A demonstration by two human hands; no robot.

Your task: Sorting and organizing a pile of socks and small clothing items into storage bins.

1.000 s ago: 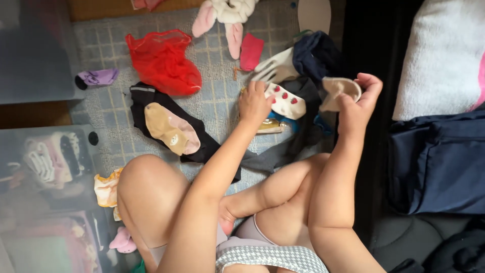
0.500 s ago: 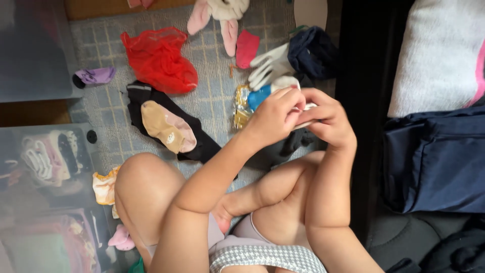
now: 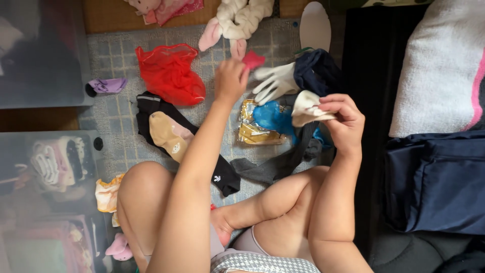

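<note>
I sit cross-legged on a blue-grey checked mat (image 3: 116,53) strewn with socks. My left hand (image 3: 230,78) reaches forward and pinches a small pink sock (image 3: 254,59) just below a cream and pink plush toy (image 3: 237,17). My right hand (image 3: 343,124) holds a folded cream sock (image 3: 304,107) up above a blue and gold foil packet (image 3: 262,121). A white glove (image 3: 275,81) and a dark navy cloth (image 3: 318,71) lie between the two hands.
A red mesh bag (image 3: 169,73), a tan and pink sock (image 3: 169,132) on a black sock (image 3: 151,103), a purple sock (image 3: 106,85) and a grey sock (image 3: 262,169) lie on the mat. Clear storage boxes (image 3: 45,167) stand left; a navy bag (image 3: 434,182) and white towel (image 3: 444,65) right.
Both hands were together on the cream sock; my left hand has let go and reached forward to the pink sock. My right hand keeps the cream sock. The white strawberry-print sock is out of sight.
</note>
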